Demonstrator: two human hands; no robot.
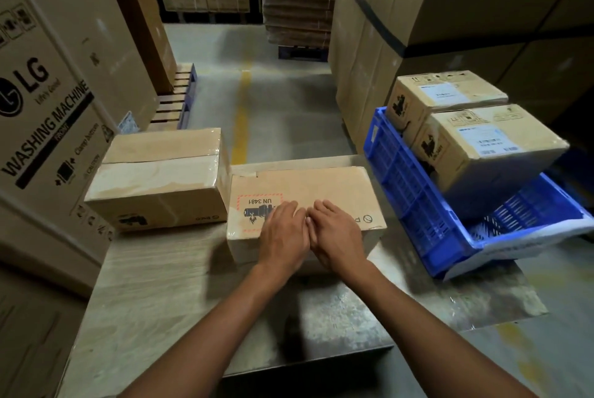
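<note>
A brown cardboard box with a red-bordered "UN 3481" label lies on the table in front of me. My left hand and my right hand rest side by side on its top near the front edge, fingers straight and pointing away from me, thumbs nearly touching. A second taped cardboard box stands just to the left of it, a narrow gap apart.
A blue plastic crate sits tilted at the table's right, holding two labelled cartons. A large washing-machine carton stands at left. Tall stacked cartons rise at right. A floor aisle with a yellow line runs ahead between pallets.
</note>
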